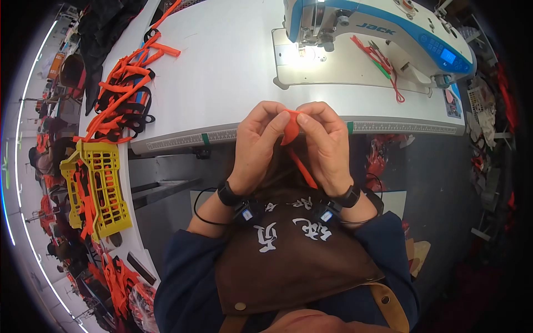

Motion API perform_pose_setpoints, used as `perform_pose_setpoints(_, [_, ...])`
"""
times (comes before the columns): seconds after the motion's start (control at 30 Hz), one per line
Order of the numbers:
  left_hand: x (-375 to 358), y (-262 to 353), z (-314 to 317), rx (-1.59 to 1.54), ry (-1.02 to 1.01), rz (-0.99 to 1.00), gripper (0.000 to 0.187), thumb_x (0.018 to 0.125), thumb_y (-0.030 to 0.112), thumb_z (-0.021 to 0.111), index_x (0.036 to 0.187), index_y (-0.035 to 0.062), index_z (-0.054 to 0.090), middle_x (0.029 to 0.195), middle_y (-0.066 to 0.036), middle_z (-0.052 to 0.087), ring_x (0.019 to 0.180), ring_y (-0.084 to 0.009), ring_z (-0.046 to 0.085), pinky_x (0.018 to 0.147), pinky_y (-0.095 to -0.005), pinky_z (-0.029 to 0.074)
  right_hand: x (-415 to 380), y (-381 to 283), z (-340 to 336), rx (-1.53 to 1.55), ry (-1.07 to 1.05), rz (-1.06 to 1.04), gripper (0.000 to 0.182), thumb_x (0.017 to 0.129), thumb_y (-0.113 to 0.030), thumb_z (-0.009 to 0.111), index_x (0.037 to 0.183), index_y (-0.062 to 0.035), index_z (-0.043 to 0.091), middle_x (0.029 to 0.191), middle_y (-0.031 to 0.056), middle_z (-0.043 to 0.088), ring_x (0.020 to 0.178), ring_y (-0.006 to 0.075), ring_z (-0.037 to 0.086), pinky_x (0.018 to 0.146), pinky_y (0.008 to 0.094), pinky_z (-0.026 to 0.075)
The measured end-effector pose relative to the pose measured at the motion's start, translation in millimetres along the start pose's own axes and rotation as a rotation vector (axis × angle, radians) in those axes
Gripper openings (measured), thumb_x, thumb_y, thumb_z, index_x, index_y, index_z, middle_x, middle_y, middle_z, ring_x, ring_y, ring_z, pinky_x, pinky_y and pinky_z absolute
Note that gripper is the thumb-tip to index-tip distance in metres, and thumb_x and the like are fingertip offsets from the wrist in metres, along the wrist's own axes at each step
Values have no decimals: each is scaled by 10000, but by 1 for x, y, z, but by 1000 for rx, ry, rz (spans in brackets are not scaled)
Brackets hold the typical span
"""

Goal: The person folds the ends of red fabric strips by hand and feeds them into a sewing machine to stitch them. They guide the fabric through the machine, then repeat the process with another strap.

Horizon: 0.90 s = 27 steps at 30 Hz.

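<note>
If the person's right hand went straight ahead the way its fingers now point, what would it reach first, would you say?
Probably the left hand: the right hand points inward at it, both pinching the small orange fabric strip; depth is unclear.

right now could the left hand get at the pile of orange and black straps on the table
Probably yes, once it lets go: the left hand pinches the orange strap piece together with the right hand, and bare table lies between it and the strap pile.

A sewing workshop is showing here: an industrial sewing machine [383, 33] is sitting on a white surface [233, 72] beside piled orange straps [119, 94].
</note>
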<state>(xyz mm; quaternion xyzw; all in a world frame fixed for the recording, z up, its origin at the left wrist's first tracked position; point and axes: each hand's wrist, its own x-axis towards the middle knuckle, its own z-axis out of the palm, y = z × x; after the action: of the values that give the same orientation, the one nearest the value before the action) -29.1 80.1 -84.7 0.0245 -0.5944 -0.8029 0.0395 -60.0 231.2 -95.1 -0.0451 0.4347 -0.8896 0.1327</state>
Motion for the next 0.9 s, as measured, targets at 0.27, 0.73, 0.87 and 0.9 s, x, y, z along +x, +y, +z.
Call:
perform_pose_setpoints(0.27, [23, 9, -15, 64, -37, -92, 203, 1112, 224, 670, 1155, 26, 690, 1004, 6, 711, 937, -58, 635, 878, -238, 510, 31, -24, -22, -891, -126, -795, 305, 873, 109, 733, 1150, -17, 752, 1048, 68, 707, 898, 203, 691, 793, 332, 558])
perform_pose_setpoints(0.73, [76, -5, -32, 47, -105, -312, 234, 1108, 202, 666, 1211, -5, 699, 1032, -30, 738, 972, -94, 714, 888, -260, 582, 95, -32, -43, -1487, -453, -1277, 191, 787, -79, 769, 974, -62, 732, 871, 22, 638, 674, 177, 647, 593, 326, 520])
perform_pose_setpoints(0.87, [128, -13, -45, 342, -193, -219, 230, 1047, 181, 745, 1149, -25, 762, 994, -50, 774, 927, -82, 721, 832, -233, 564, 117, -19, -54, -1599, -438, -1118, 142, 823, -84, 767, 926, -85, 670, 811, 24, 608, 617, 205, 663, 529, 356, 518])
perform_pose_setpoints(0.9, [143, -17, -49, 427, -231, -204, 228, 1030, 177, 765, 1128, -29, 777, 982, -54, 783, 908, -78, 721, 811, -227, 560, 125, -12, -60, -1622, -441, -1067, 139, 832, -91, 769, 920, -86, 661, 815, 27, 614, 622, 214, 668, 527, 360, 520])
